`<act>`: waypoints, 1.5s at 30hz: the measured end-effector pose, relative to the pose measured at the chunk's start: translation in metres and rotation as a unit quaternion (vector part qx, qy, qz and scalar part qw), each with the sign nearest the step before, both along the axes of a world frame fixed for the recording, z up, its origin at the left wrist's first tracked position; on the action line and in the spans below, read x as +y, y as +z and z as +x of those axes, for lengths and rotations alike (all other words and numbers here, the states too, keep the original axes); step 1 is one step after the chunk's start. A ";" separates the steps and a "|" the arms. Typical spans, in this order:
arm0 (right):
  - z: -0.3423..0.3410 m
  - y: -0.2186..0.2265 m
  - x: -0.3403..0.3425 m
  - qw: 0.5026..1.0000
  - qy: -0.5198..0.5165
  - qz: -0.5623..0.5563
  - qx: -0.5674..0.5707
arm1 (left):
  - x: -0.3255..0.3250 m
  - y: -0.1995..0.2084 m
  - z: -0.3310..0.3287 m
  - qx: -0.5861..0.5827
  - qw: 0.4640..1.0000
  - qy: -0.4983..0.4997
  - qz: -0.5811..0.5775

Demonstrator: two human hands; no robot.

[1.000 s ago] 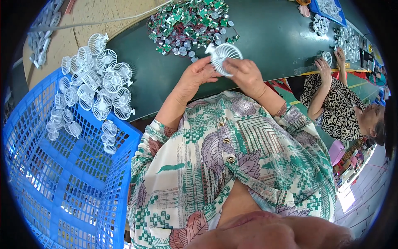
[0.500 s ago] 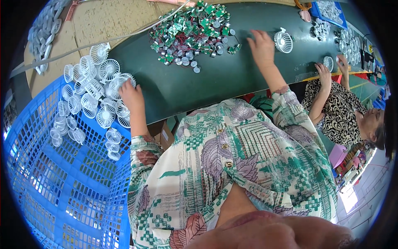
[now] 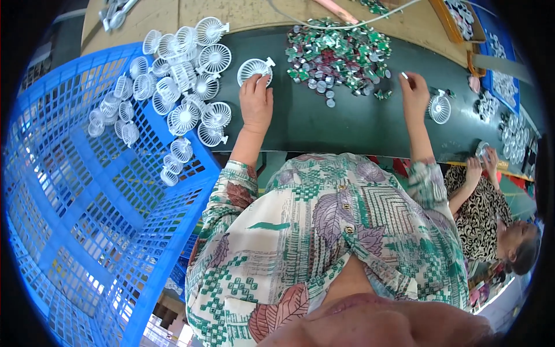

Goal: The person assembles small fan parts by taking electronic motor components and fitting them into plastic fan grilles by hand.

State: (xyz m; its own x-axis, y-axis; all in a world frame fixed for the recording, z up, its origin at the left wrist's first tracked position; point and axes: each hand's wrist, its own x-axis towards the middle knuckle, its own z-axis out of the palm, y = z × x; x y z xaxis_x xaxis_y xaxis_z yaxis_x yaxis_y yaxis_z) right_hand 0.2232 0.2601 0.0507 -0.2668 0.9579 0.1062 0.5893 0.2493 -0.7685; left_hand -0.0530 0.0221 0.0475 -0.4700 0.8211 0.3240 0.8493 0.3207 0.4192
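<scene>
Up near the top of the frame, a little left of centre, the person's left hand (image 3: 256,107) lies over the near edge of a round white cage (image 3: 254,69) with a small stub at its upper right. The fingers are bent and close together on that edge; I can't tell whether they pinch it. The right hand (image 3: 415,95), right of centre, is raised above the green tabletop (image 3: 289,130), thumb and fingertips drawn near each other. A tiny pale spot shows there, too small for me to say whether anything is pinched.

Just right of that hand sits a second white cage (image 3: 440,109). Between the two hands, at upper centre, spreads a heap of green circuit boards and silvery discs (image 3: 338,55), with a pale cable (image 3: 324,26) crossing above it. More cages (image 3: 184,118) crowd the upper left, some spilling down into a big blue basket (image 3: 165,254) that fills the left side. Over at the right edge, a co-worker's hands (image 3: 474,172) are busy at a clear round piece (image 3: 482,149), with a blue tray (image 3: 504,87) of pale parts above them.
</scene>
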 end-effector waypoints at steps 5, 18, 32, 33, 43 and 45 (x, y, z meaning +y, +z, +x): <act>0.029 0.003 -0.031 0.995 0.045 0.058 -0.074 | 0.018 -0.001 -0.037 0.081 0.995 0.041 -0.035; 0.017 -0.047 -0.053 0.933 0.205 0.007 -0.296 | 0.044 -0.002 -0.079 0.082 0.971 -0.061 -0.215; -0.048 0.076 -0.028 0.781 0.265 -0.483 0.294 | -0.019 -0.049 -0.022 -0.410 0.879 0.243 0.032; -0.050 0.072 -0.026 0.782 0.269 -0.480 0.292 | -0.014 -0.040 -0.015 -0.428 0.868 0.251 0.021; -0.078 0.090 -0.041 0.842 0.232 -0.405 0.270 | 0.000 -0.005 0.000 -0.531 0.810 0.246 0.028; -0.083 0.094 -0.053 0.901 0.273 -0.264 0.210 | 0.010 0.011 0.013 -0.552 0.804 0.213 0.049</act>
